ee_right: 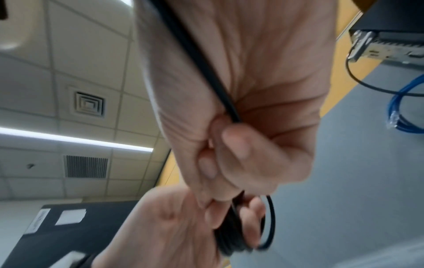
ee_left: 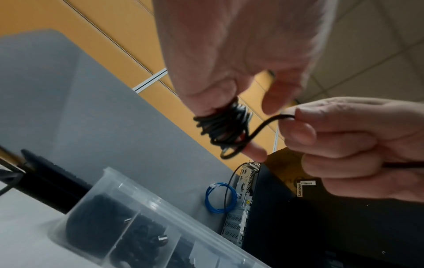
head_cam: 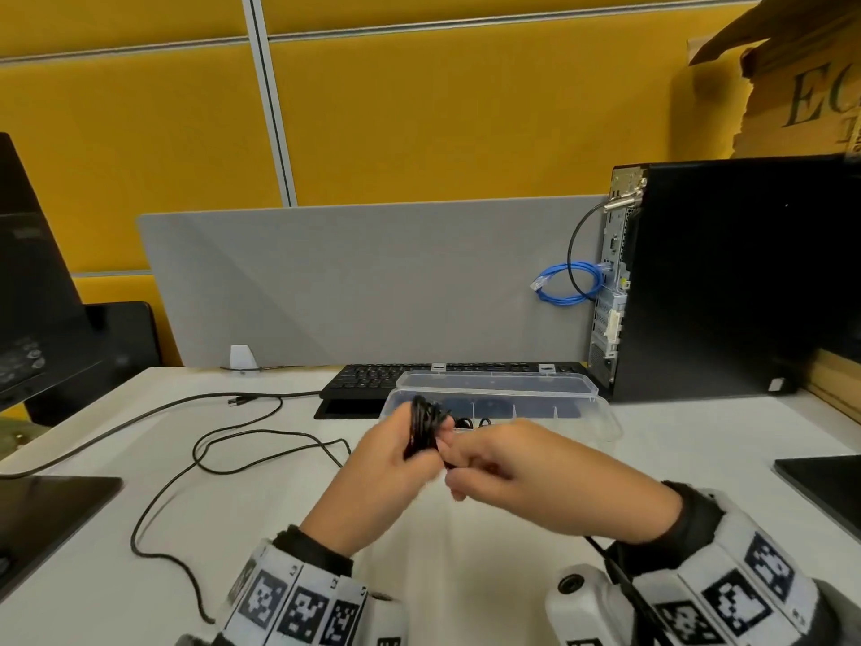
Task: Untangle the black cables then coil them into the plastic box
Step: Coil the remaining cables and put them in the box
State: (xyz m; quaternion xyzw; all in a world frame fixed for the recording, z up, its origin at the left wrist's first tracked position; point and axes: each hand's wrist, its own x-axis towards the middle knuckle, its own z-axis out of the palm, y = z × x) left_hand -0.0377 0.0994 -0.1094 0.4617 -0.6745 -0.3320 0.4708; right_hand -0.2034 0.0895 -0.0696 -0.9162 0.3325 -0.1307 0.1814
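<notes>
Wrist bands printed with black-and-white markers sit closest, and just past them both hands meet above the white bench (head_cam: 466,552). Curled fingers (ee_left: 206,98) of the left hand (head_cam: 377,477) grip a tight bundle of thin black cable (head_cam: 425,426), wound in many loops. Beside it, the right hand (head_cam: 526,463) pinches the same cable's loose tail (ee_left: 263,125) between thumb and bent fingers (ee_left: 300,132), the rest trailing back past the wrist. Beyond both sets of fingers lies the clear plastic box with dividers (head_cam: 582,403), lid open; dark coils (ee_left: 101,217) already fill at least two compartments. Left of the fingers, another long black cable (head_cam: 195,459) sprawls uncoiled across the bench. By my reading, the job is partway through: some cables are stowed, this one is almost wound but not yet boxed, and the sprawling one remains untouched.
</notes>
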